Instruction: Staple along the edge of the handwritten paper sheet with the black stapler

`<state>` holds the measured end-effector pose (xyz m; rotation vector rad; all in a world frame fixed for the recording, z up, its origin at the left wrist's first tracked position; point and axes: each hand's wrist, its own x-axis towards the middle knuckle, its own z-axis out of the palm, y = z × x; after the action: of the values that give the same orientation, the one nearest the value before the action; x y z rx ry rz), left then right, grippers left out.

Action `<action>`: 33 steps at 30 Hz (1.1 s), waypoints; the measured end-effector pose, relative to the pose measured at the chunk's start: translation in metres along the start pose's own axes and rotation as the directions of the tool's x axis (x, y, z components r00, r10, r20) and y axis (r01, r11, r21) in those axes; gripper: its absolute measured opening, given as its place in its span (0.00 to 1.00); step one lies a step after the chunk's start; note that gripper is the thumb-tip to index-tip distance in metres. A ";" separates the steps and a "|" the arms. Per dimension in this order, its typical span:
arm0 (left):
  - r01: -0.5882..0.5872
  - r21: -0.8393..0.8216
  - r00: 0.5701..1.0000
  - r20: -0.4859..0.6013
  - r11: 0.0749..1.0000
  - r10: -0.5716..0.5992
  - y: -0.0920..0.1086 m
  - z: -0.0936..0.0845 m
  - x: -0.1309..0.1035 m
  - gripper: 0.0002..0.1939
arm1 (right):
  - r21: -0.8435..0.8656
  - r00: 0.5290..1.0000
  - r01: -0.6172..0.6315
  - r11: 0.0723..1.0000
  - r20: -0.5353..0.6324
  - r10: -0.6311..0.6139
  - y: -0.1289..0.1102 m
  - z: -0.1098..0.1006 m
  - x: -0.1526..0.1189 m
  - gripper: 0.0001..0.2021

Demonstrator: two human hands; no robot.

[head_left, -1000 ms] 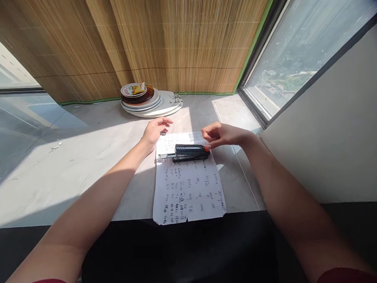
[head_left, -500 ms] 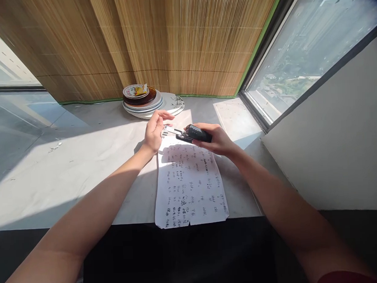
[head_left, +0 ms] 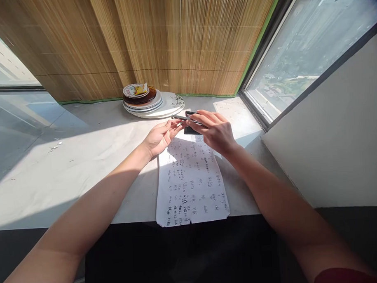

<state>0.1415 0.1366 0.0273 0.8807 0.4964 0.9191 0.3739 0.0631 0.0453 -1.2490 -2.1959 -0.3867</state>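
Note:
My right hand (head_left: pixel 217 130) grips a black stapler (head_left: pixel 192 130) from above, its fingers wrapped over the body. The stapler is spread apart, with a thin metal arm pointing left. Palm turned up, my left hand (head_left: pixel 162 137) has its fingertips closed at that arm, just below its tip. Whether a small piece sits between those fingertips is hidden. Beneath both hands lies a sheet of white paper (head_left: pixel 191 186) covered in handwriting, its lower edge slightly over the ledge's front edge.
Behind the hands, a stack of plates (head_left: pixel 144 106) stands on the pale ledge (head_left: pixel 84 161), a small yellow packet (head_left: pixel 140 90) on top. A bamboo blind (head_left: pixel 172 43) hangs at the back. Small scraps (head_left: pixel 55 146) lie at left. A window and white wall (head_left: pixel 337 144) rise at right.
The stapler has turned in my right hand, and its parts now stand apart at a different angle. My left hand has rolled palm up, its fingers moving right to the metal arm.

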 end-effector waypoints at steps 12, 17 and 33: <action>-0.240 0.341 0.968 0.013 0.909 0.250 -0.007 -0.021 0.012 0.21 | 0.730 0.935 -0.128 0.672 0.315 -0.164 -0.006 -0.011 -0.004 0.14; -0.318 0.437 0.948 0.156 0.841 0.278 -0.007 -0.018 0.005 0.30 | 0.807 0.861 -0.104 0.582 0.366 -0.354 -0.022 0.002 0.000 0.14; -0.552 0.736 0.816 0.381 0.392 0.435 -0.006 0.009 -0.013 0.21 | 0.794 0.852 -0.482 0.370 0.325 0.410 -0.024 0.013 0.003 0.20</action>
<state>0.1435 0.1194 0.0277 2.0611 0.5672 1.1716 0.3479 0.0598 0.0378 -1.1521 -1.5527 0.9273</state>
